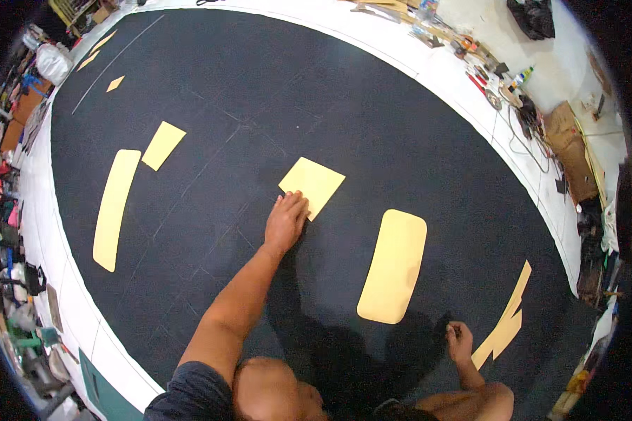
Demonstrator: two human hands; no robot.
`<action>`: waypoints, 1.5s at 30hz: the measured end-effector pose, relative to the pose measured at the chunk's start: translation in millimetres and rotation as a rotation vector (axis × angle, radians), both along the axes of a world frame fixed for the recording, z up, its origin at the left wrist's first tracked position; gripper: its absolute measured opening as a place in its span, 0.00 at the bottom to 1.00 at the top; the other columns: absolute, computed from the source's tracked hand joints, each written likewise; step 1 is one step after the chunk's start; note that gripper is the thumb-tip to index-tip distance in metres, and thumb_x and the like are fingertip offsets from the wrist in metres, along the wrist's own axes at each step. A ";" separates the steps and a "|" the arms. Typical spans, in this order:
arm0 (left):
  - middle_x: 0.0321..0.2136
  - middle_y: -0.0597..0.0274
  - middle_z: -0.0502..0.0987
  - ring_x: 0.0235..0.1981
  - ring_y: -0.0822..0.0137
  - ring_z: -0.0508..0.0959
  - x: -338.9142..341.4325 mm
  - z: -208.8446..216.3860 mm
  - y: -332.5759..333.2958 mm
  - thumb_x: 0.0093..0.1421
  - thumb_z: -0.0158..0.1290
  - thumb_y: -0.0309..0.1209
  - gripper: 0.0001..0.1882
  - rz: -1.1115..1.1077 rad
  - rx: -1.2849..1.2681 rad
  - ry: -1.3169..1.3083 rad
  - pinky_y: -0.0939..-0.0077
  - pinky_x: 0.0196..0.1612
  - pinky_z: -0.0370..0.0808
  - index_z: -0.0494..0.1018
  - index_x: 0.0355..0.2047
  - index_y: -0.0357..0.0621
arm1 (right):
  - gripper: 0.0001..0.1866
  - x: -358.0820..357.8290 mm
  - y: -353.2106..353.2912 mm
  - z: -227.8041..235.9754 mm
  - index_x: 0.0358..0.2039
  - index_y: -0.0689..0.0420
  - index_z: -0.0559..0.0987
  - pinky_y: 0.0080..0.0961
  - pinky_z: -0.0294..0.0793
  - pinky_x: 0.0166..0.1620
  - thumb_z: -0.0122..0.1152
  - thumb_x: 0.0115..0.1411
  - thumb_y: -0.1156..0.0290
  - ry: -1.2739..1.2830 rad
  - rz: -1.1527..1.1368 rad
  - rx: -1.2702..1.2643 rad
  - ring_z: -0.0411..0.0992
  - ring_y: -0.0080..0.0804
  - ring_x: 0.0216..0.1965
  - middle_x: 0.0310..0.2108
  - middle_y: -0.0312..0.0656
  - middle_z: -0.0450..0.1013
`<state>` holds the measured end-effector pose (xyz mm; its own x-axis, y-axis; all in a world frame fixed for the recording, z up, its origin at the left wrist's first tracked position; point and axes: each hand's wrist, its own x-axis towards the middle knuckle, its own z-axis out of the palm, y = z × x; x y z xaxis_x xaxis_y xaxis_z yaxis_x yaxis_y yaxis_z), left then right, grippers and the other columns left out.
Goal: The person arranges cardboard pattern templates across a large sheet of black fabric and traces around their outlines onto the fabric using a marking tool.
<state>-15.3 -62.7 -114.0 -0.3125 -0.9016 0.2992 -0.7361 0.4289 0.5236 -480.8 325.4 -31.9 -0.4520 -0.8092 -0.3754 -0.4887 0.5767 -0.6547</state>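
My left hand point(286, 219) reaches forward with its fingers lying flat on the near left edge of a yellow four-sided pattern piece point(312, 184). That piece lies on a large black sheet point(211, 91) marked with thin pale lines. My right hand point(459, 342) is lower and to the right, closed just above the sheet, with its fingers pressed together. Something dark shows beside its fingertips, too unclear to name. Between the two hands lies a long yellow piece with rounded corners point(393, 266). A jagged, narrow yellow piece point(504, 323) lies to the right of my right hand.
At the left lie a long curved yellow piece point(116, 210) and a smaller four-sided one point(163, 146). Small yellow slivers point(115, 84) sit at the far left. White material point(463, 98) borders the black sheet. Tools and clutter point(495, 81) line the far right; more clutter crowds the left rim.
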 end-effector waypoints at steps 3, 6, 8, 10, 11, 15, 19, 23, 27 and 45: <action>0.59 0.52 0.75 0.64 0.47 0.70 -0.3 -1.9 0.1 0.66 0.56 0.34 0.17 -0.025 -0.004 -0.019 0.48 0.68 0.63 0.78 0.52 0.43 | 0.10 -7.4 8.7 -11.8 0.45 0.63 0.77 0.23 0.74 0.39 0.61 0.69 0.69 -0.017 0.023 -0.040 0.71 0.22 0.34 0.34 0.37 0.75; 0.59 0.53 0.75 0.64 0.47 0.70 -1.4 -3.5 1.8 0.66 0.57 0.35 0.17 -0.024 -0.012 -0.033 0.47 0.68 0.63 0.79 0.53 0.44 | 0.10 -11.7 17.1 -23.4 0.44 0.63 0.77 0.23 0.74 0.39 0.61 0.69 0.69 0.006 0.011 -0.030 0.71 0.22 0.34 0.35 0.37 0.75; 0.59 0.53 0.74 0.64 0.47 0.70 -3.5 -4.1 2.6 0.66 0.57 0.35 0.17 -0.022 -0.014 -0.031 0.46 0.68 0.62 0.78 0.53 0.44 | 0.09 -18.8 20.8 -28.0 0.44 0.63 0.77 0.24 0.75 0.39 0.60 0.70 0.70 0.068 0.071 -0.022 0.72 0.22 0.34 0.35 0.37 0.75; 0.60 0.53 0.74 0.64 0.47 0.70 1.5 -1.8 4.5 0.66 0.57 0.35 0.17 -0.009 -0.018 -0.042 0.46 0.68 0.62 0.78 0.53 0.44 | 0.09 -12.2 17.1 -23.1 0.43 0.64 0.77 0.24 0.75 0.40 0.60 0.70 0.70 0.054 0.082 0.008 0.72 0.23 0.34 0.35 0.37 0.75; 0.60 0.53 0.74 0.64 0.47 0.70 4.0 -0.3 5.8 0.66 0.57 0.35 0.17 -0.009 -0.005 -0.056 0.46 0.68 0.62 0.77 0.53 0.44 | 0.09 -9.2 13.0 -21.3 0.43 0.64 0.77 0.24 0.76 0.40 0.60 0.70 0.70 0.045 0.090 0.041 0.73 0.23 0.34 0.35 0.38 0.75; 0.61 0.53 0.73 0.65 0.47 0.69 -3.2 -2.1 4.0 0.66 0.56 0.35 0.18 -0.026 -0.017 -0.034 0.45 0.69 0.61 0.76 0.54 0.44 | 0.09 -21.4 22.8 -33.5 0.42 0.65 0.77 0.24 0.76 0.39 0.60 0.70 0.70 0.078 0.169 -0.097 0.72 0.23 0.33 0.34 0.37 0.75; 0.61 0.54 0.73 0.66 0.49 0.69 -1.7 0.7 6.9 0.67 0.55 0.36 0.18 -0.010 0.013 -0.040 0.49 0.70 0.60 0.76 0.54 0.44 | 0.12 -9.3 16.4 -19.2 0.42 0.64 0.80 0.29 0.75 0.40 0.63 0.67 0.67 -0.037 0.057 -0.045 0.75 0.29 0.34 0.31 0.42 0.77; 0.61 0.54 0.73 0.66 0.50 0.68 2.3 -1.0 7.9 0.67 0.56 0.36 0.18 0.002 0.025 -0.025 0.49 0.70 0.59 0.77 0.54 0.44 | 0.11 -5.8 13.9 -15.1 0.42 0.64 0.80 0.29 0.76 0.41 0.63 0.67 0.68 0.033 0.054 0.042 0.76 0.29 0.34 0.32 0.43 0.78; 0.61 0.54 0.73 0.67 0.50 0.68 2.8 -2.3 8.4 0.66 0.57 0.37 0.18 -0.020 0.041 -0.010 0.49 0.71 0.59 0.77 0.54 0.44 | 0.11 -10.0 20.5 -15.9 0.42 0.63 0.80 0.30 0.77 0.42 0.63 0.67 0.68 0.072 0.044 0.029 0.78 0.31 0.35 0.33 0.46 0.80; 0.64 0.47 0.70 0.68 0.46 0.64 8.2 -21.2 -2.4 0.71 0.50 0.32 0.20 -0.063 0.059 -0.193 0.52 0.72 0.55 0.73 0.59 0.38 | 0.21 -44.3 107.1 9.4 0.52 0.53 0.78 0.43 0.77 0.52 0.66 0.61 0.59 0.385 -0.271 0.469 0.78 0.50 0.49 0.45 0.51 0.79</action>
<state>-7.0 -65.1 -135.1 -0.4148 -0.8929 0.1752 -0.7983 0.4495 0.4007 -525.1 432.5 -22.5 -0.7886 -0.4386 -0.4309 -0.4353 0.8932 -0.1125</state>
